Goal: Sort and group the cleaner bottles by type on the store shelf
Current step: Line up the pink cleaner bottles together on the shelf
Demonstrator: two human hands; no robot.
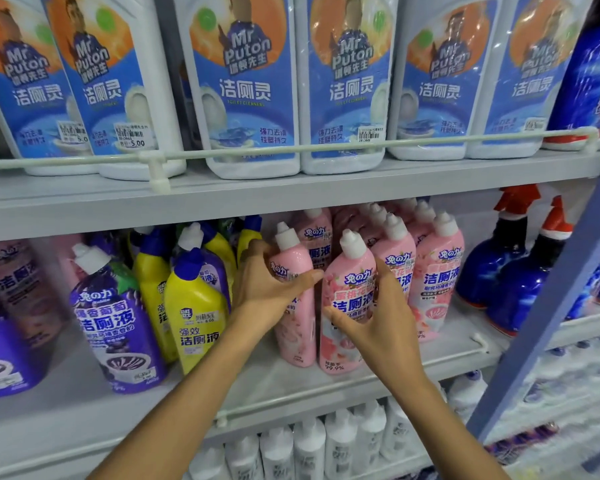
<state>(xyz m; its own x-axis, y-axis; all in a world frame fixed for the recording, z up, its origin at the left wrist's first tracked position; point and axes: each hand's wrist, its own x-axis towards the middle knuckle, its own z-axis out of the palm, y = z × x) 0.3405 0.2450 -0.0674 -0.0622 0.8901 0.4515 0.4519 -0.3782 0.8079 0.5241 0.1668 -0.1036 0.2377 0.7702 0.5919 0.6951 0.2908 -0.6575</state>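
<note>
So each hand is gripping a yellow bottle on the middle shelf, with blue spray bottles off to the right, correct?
No, the bottles are pink, not yellow. The head view shows the left hand gripping the left pink bottle and the right hand gripping the right pink bottle on the middle shelf; the yellow bottles stand to their left. The blue spray bottles are to the right.

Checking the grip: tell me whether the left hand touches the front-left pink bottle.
Touching. The head view shows the left hand curled round the front-left pink bottle, with the thumb lying across its label.
</note>
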